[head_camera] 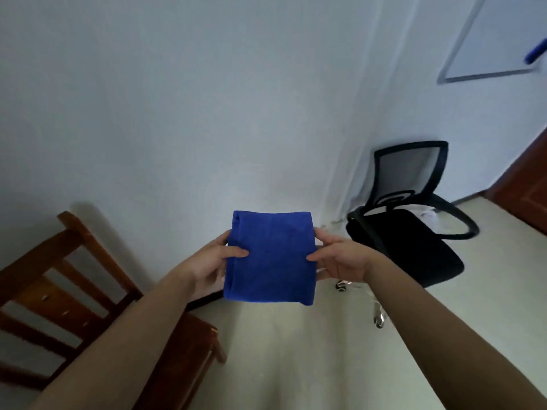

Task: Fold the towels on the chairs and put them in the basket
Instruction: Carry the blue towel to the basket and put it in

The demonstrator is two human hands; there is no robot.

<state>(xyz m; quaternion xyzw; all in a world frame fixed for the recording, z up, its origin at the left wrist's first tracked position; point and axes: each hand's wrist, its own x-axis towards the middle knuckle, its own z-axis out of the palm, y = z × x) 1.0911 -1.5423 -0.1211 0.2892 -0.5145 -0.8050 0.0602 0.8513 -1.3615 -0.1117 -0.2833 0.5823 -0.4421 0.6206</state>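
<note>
Holding a folded blue towel (269,258) up in the air, just right of the wooden chair (74,291) and well above the floor. Pinched at its left edge by the left hand (207,261), thumb pressed on the front face, fingers curled round behind. Pinched the same way at its right edge by the right hand (340,258), thumb in front, fingers behind. Folded into a thick, tidy rectangle and, by the look of it, ready for the basket.

Could come undone from here: gripped only at the two side edges, so likely to drop open at the bottom on any easing of either pinch. Could also sag or unroll if passed to one hand, being soft pile cloth. Might brush the black office chair (408,241), further right of the wooden chair, if swung that way carelessly.

No basket anywhere in view, so impossible to say which way to carry. Cannot count the layers in the fold, nor see much of the fingers behind the cloth. Something white behind the office chair's seat, too small and dim to name. Wooden chair cut off at the left edge and partly covered by the left forearm, so no telling whether any towel lies there.
</note>
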